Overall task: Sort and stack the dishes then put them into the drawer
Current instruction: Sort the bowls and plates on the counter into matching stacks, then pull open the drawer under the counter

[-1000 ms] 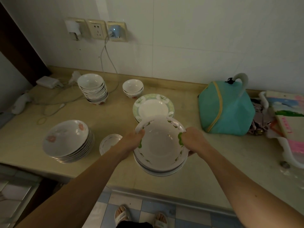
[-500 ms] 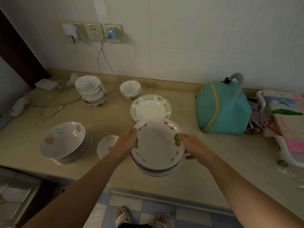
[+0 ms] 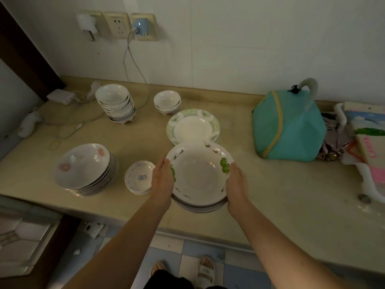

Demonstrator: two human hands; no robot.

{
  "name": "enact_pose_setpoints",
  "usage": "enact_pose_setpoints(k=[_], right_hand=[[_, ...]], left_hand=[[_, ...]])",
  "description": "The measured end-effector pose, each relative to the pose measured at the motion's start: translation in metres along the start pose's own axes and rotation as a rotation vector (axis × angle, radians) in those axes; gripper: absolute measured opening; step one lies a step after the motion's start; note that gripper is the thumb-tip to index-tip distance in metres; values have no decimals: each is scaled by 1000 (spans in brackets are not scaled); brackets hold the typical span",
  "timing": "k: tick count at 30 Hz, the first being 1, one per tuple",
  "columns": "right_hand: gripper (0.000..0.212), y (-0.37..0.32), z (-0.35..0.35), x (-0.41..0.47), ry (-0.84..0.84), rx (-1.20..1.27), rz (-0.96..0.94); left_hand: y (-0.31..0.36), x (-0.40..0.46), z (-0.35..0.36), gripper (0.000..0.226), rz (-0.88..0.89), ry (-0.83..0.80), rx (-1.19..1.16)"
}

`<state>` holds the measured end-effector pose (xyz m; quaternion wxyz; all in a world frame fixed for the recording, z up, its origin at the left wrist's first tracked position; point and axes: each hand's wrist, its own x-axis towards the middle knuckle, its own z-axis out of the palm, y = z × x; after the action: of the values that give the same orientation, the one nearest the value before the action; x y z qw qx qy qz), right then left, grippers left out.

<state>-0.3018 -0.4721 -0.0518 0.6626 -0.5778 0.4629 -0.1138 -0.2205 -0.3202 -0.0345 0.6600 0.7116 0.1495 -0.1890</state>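
A stack of shallow white ceramic bowls with green leaf prints (image 3: 199, 176) sits at the centre of the beige stone desk (image 3: 281, 190), near its front edge, and both hands flank it. The left hand (image 3: 163, 180) clasps the rim at 9 o'clock, thumb on the inner edge, the other fingers hidden under the stack. The right hand (image 3: 236, 182) grips the rim at 3 o'clock in the same way, thumb on top by a green motif. Whether the stack rests on the desk or is lifted just off it cannot be told. At 12 o'clock from the stack, just beside it, lies a pile of white plates with pale green floral borders (image 3: 193, 127). Further toward 12 o'clock stands a short stack of small white rice bowls (image 3: 167, 101), and at 11 o'clock a taller stack of white rice bowls (image 3: 115, 102), the bottom one showing red marks. At 9 o'clock, touching the left hand's outline, sit small white saucers with a blue centre motif (image 3: 138, 177), and beyond them a tilted stack of white dishes with pink flowers (image 3: 85, 166). At 2 o'clock, well apart, is a teal fabric food cover with a yellow stripe (image 3: 287, 130). White cables (image 3: 133, 65) run from the wall sockets (image 3: 117, 25) down to the desk.
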Motion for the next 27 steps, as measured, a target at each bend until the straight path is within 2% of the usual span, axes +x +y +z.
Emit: enact_pose_setpoints(k=[10,12,14,17,21,25,27], right_hand=[[36,-9,-11,-11,-63,59,78],[37,-9,-17,-23,-36,22,13],[33,-3,-24,-41,66,-48,-119],[24,21,-36,-76,261,-17,-227],[27,72,-39,-120,325,100,-171],[25,130,-40,-143,326,193,-27],[20,152,-45,-145,292,258,68]], left_hand=[[10,4,-22,28,-91,-153,-61],[11,5,-35,29,-59,-155,-20],[9,2,-53,24,-2,-130,37],[-5,-13,-87,22,208,-148,209],[-42,-28,-122,24,481,-233,598],[-70,-29,-128,41,581,-372,880],[-75,-25,-125,55,573,-427,995]])
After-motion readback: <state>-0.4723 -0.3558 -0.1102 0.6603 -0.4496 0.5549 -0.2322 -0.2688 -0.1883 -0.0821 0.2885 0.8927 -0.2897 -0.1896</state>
